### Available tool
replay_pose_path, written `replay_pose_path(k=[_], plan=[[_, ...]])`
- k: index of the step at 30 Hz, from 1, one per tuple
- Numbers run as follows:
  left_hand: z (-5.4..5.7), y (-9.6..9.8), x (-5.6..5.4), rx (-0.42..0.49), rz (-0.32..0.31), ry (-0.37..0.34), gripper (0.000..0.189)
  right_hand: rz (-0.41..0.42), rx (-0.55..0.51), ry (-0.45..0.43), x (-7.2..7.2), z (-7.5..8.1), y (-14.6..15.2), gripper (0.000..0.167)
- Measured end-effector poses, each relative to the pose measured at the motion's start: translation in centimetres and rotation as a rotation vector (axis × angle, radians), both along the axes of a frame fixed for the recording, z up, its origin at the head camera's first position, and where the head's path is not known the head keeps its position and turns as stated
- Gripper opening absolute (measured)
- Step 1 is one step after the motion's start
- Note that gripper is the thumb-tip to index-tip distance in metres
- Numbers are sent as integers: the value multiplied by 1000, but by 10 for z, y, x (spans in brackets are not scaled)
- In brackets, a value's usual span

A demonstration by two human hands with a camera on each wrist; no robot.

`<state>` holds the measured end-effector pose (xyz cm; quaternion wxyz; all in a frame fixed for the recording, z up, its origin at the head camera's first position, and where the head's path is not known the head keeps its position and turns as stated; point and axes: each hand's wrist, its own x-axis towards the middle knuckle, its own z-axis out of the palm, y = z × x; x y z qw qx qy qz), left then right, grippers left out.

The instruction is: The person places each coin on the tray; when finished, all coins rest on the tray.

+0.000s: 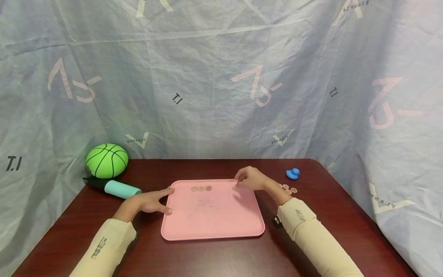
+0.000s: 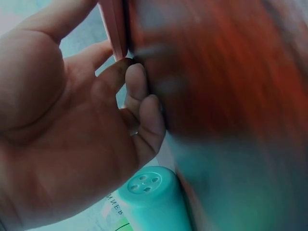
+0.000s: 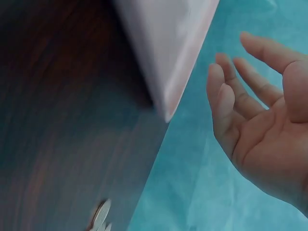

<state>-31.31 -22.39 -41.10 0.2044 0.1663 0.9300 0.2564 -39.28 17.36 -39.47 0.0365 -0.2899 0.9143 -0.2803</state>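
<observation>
We seem to be lining up coins (image 1: 201,188): three in a row on the pink tray (image 1: 228,225) | our left hand (image 1: 150,202) spread at its left rim, right hand (image 1: 252,179) loose, apparently empty | next likely calls for pinching a spare off the desk (image 1: 235,261) | cloth (image 1: 207,127) reads "T.I", flipped "PLANNER"; sleeve (image 1: 104,246) print illegible

Three coins (image 1: 201,189) on tray (image 1: 225,227), ball (image 1: 107,161) left, duck (image 1: 292,174) right

Left thumb (image 1: 162,208) stands apart; right fingers (image 3: 224,103) bend loosely.
</observation>
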Motion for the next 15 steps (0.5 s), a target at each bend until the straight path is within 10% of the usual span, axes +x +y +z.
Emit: replay_pose_path(k=[15], plan=[[1, -1, -1, -8, -8, 1, 93, -132, 9, -108, 16, -3, 82, 31]])
